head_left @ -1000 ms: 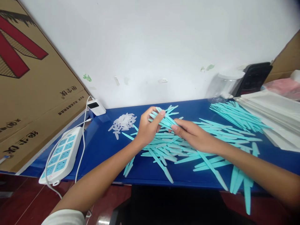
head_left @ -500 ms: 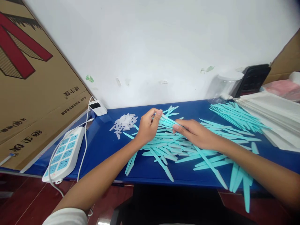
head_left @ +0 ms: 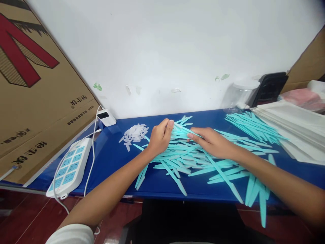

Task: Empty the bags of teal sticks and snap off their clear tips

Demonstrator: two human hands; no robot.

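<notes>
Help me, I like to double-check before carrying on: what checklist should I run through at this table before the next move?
1. Left hand closed on a turquoise piece: ok.
2. Right hand gripping it too: ok.
3. Only one piece held: cannot tell, fingers hide it.
4. Scattered turquoise pieces all inside the table's edge: not ok, one at right overhangs the front.
5. White cable clear of both hands: ok, it lies off to the left.

The sticks [head_left: 182, 149] look smooth plastic, the tabletop [head_left: 108, 161] glossy.
</notes>
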